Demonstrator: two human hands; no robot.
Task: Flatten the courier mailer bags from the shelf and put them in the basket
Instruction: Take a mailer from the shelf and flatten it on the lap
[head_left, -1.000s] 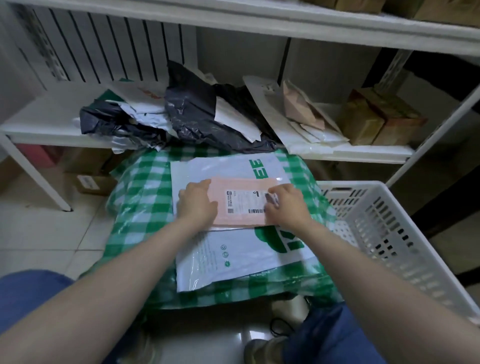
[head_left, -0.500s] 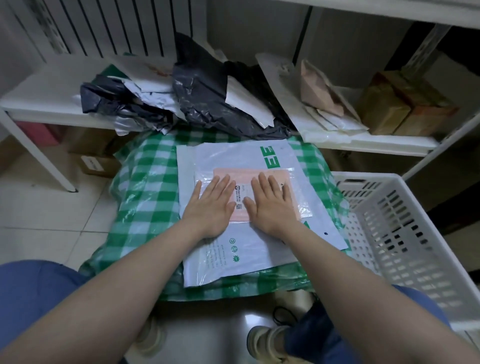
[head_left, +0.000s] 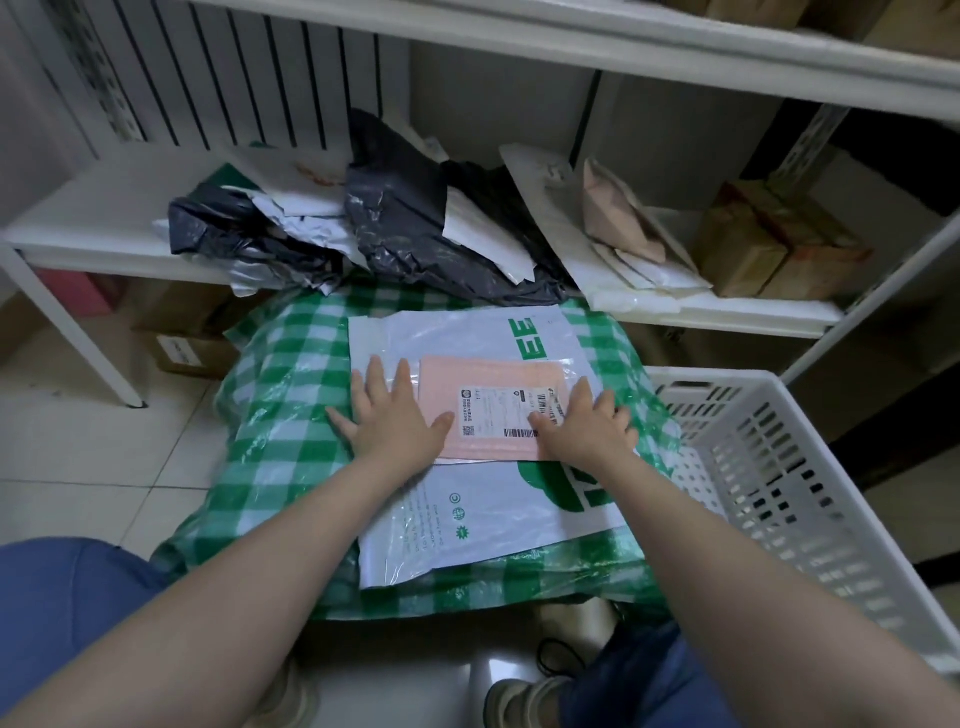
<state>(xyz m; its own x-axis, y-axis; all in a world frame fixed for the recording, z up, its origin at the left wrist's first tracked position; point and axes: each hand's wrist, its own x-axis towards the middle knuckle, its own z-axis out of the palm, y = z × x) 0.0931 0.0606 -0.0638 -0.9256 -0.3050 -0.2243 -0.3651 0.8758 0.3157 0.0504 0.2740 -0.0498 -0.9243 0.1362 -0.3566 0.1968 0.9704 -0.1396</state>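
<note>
A pink mailer bag (head_left: 485, 382) with a white shipping label lies flat on a larger white mailer bag (head_left: 498, 525) printed in green. Both rest on a green checked bundle (head_left: 283, 431) in front of me. My left hand (head_left: 395, 418) presses flat, fingers spread, on the pink bag's left edge. At the bag's right edge my right hand (head_left: 587, 426) lies flat and spread too. Crumpled black and white mailer bags (head_left: 410, 223) are heaped on the white shelf (head_left: 93, 228) behind. The white slotted basket (head_left: 779, 467) stands at my right.
Brown cardboard boxes (head_left: 769, 249) sit on the shelf's right end, with pale envelopes (head_left: 613, 228) leaning beside them. More boxes (head_left: 182, 343) stand on the tiled floor under the shelf. My knees and shoes are at the bottom of the view.
My hands, side by side on the middle of the pink bag half a second ago, have slid apart to its left and right edges, uncovering the label.
</note>
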